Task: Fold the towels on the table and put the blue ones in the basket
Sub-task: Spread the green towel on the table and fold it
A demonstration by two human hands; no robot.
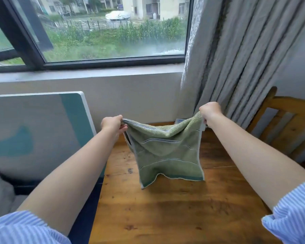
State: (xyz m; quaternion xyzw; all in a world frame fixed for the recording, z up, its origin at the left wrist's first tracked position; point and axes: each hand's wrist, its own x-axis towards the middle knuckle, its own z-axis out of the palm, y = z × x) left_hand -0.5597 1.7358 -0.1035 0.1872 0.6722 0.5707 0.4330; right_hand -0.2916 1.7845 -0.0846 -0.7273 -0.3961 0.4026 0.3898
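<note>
The green towel (167,152) hangs in the air above the far half of the wooden table (174,208), stretched between both hands and already doubled over, so two layers drop from the top fold and the lower hem dangles just above the boards without clearly touching them. The left hand (113,125) pinches the upper left corner and the right hand (209,110) pinches the upper right corner; each grip is closed on the cloth, fingers curled tight around the edge. Holding it up by the corners probably lets the weight pull the layers straight and line up the side edges before the next fold. The top edge sags between the hands, so the pull is not quite taut. Being green, this towel would likely stay on the table once folded. No basket and no blue towels show here. A wooden chair (285,124) stands at the table's right edge, beside the grey curtain (245,59).
</note>
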